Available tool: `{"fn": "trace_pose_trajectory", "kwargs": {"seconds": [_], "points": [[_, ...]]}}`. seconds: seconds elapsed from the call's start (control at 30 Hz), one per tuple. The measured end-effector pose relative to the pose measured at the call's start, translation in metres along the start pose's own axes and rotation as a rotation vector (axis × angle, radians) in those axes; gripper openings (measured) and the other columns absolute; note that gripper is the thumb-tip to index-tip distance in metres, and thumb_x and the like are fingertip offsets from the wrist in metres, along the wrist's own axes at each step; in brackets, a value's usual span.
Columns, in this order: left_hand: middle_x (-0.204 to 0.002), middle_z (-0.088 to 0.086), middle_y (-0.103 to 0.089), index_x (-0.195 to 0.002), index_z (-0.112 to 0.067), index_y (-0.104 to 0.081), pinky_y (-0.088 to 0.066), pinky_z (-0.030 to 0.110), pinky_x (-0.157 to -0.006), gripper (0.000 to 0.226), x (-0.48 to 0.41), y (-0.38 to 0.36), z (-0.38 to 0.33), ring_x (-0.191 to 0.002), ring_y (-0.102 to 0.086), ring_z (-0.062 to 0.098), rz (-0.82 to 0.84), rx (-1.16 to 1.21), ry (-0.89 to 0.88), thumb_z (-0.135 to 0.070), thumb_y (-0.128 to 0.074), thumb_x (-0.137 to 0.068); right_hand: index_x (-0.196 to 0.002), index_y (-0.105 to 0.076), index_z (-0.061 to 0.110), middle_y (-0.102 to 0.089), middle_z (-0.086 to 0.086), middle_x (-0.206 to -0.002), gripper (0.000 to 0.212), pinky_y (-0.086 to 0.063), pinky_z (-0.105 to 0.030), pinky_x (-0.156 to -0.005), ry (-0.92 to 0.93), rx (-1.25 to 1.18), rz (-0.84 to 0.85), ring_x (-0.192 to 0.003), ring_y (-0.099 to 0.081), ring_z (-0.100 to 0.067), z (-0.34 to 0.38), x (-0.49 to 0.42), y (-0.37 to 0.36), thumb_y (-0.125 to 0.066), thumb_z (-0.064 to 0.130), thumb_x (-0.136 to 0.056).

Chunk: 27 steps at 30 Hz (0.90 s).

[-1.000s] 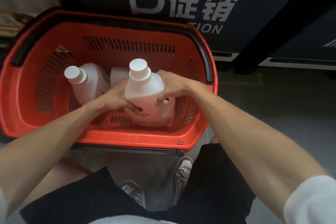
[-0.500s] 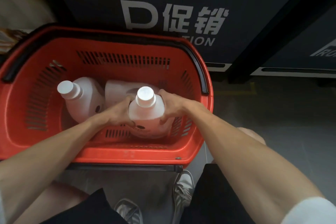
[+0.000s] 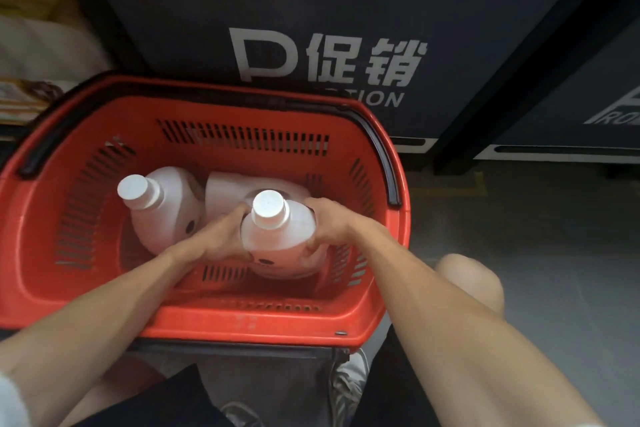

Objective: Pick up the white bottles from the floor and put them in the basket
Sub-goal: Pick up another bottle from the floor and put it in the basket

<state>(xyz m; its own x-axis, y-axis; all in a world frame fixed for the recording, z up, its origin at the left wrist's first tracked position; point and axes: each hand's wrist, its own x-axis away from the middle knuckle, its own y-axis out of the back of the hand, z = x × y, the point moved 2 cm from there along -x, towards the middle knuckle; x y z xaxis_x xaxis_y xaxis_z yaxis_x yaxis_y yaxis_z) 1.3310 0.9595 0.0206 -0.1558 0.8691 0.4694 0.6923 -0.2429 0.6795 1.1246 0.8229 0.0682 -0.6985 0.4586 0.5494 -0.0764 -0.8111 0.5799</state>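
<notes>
My left hand (image 3: 221, 236) and right hand (image 3: 332, 225) clasp a bottle (image 3: 280, 239) from both sides, fingers curled round its shoulders. It stands cap up at frame centre, inside the red basket (image 3: 242, 319) near its right wall. A second bottle (image 3: 162, 208) leans at centre left, and a third bottle (image 3: 228, 187) lies just behind, between them.

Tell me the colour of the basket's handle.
Black handle, on a red basket; the head view shows it best.
</notes>
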Motion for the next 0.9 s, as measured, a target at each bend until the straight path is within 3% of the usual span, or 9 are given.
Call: {"fn": "trace_pose_trajectory", "kwargs": {"seconds": [0.07,0.17,0.3,0.47,0.6,0.7,0.9], "points": [[-0.114,0.001,-0.066,-0.132,-0.026,-0.039,-0.056,0.043,-0.083,0.101,0.001,0.001,-0.001,-0.100,-0.064,0.023,0.003,0.000,0.018,-0.045,-0.078,-0.040,-0.108,-0.056,0.029,-0.065,0.005,-0.109,0.070,-0.049,-0.030,-0.084,-0.018,-0.069,-0.017,-0.104,-0.060,-0.020,-0.001,-0.002,-0.001,-0.099,0.008,-0.056],[-0.115,-0.001,-0.065,-0.134,-0.028,-0.040,-0.055,0.041,-0.088,0.105,0.004,0.004,0.001,-0.104,-0.063,0.022,0.000,0.014,0.059,-0.044,-0.078,-0.038,-0.124,-0.064,0.022,-0.068,0.000,-0.118,0.082,-0.055,-0.042,-0.096,-0.060,-0.191,-0.050,-0.112,-0.062,-0.024,-0.004,-0.007,-0.009,-0.099,0.005,-0.052],[-0.111,-0.002,-0.065,-0.126,-0.028,-0.043,-0.053,0.038,-0.086,0.098,0.006,0.007,0.007,-0.101,-0.062,0.022,-0.014,0.023,0.118,-0.047,-0.077,-0.035,-0.139,-0.060,0.011,-0.068,-0.007,-0.128,0.092,-0.053,-0.037,-0.101,-0.088,-0.325,-0.069,-0.118,-0.062,-0.024,-0.008,-0.013,-0.019,-0.096,-0.004,-0.055],[-0.108,-0.001,-0.065,-0.117,-0.027,-0.044,-0.052,0.038,-0.084,0.094,0.006,0.009,0.011,-0.098,-0.062,0.022,-0.005,0.030,0.152,-0.048,-0.079,-0.033,-0.133,-0.066,0.007,-0.068,-0.005,-0.122,0.081,-0.052,-0.029,-0.090,-0.137,-0.474,-0.087,-0.111,-0.061,-0.020,-0.010,-0.014,-0.029,-0.087,-0.017,-0.059],[-0.103,0.001,-0.064,-0.114,-0.025,-0.042,-0.042,0.031,-0.072,0.082,0.004,0.005,0.011,-0.094,-0.061,0.021,-0.017,0.010,0.142,-0.025,-0.093,-0.050,-0.135,-0.064,0.000,-0.063,-0.004,-0.121,0.080,-0.043,-0.018,-0.079,-0.109,-0.439,-0.099,-0.110,-0.056,-0.016,-0.008,-0.016,-0.031,-0.085,-0.020,-0.060],[-0.108,0.002,-0.065,-0.122,-0.019,-0.046,-0.041,0.030,-0.074,0.082,0.002,0.001,0.015,-0.096,-0.060,0.021,-0.026,0.036,0.136,-0.018,-0.094,-0.054,-0.135,-0.064,0.004,-0.066,-0.007,-0.127,0.081,-0.044,-0.018,-0.074,-0.106,-0.437,-0.101,-0.110,-0.057,-0.016,-0.010,-0.019,-0.032,-0.086,-0.017,-0.060],[-0.111,0.002,-0.066,-0.120,-0.024,-0.045,-0.053,0.042,-0.089,0.090,-0.003,-0.007,0.026,-0.102,-0.063,0.025,-0.003,0.030,0.150,-0.036,-0.088,-0.043,-0.127,-0.070,0.009,-0.067,0.003,-0.098,0.068,-0.043,-0.010,-0.055,-0.160,-0.435,-0.066,-0.094,-0.060,-0.015,-0.018,-0.024,-0.036,-0.081,-0.018,-0.065]]}}
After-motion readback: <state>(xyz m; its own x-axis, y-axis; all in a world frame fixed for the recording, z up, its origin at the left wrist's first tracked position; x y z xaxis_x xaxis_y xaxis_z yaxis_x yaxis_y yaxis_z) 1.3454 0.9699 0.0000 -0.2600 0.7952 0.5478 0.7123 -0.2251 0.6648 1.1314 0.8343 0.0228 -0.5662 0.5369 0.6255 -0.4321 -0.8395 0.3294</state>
